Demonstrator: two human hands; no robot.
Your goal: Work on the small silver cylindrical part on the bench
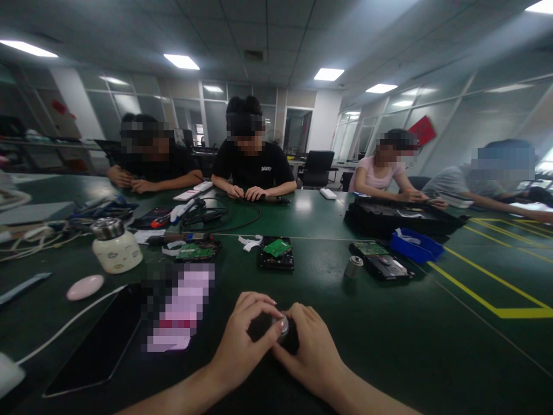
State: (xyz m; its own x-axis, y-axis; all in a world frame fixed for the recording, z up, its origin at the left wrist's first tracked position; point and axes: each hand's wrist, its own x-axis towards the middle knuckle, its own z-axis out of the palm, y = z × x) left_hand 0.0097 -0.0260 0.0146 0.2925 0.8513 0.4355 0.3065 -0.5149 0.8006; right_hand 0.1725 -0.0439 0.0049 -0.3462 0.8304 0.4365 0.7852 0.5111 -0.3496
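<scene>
My left hand (248, 328) comes in from the lower left, its thumb and fingertips closed on a small round silver metal piece (284, 326). From the other side my right hand (311, 346) curls around the same piece, with its fingers bent inward. Most of the piece is hidden by the fingers, so its full shape cannot be seen. Beyond my right hand a short silver metal cylinder (353, 266) stands upright on the green table (371, 334). Ahead of my hands lies a black hard drive with a green circuit board (277, 248) on top.
Another hard drive (391, 266) lies by a blue bin (417, 246) at right. Left are a third circuit board (194, 251), a pink phone (184, 305), a dark tablet (99, 340) with a cable, and a cream bottle (116, 251). Several people sit across the table.
</scene>
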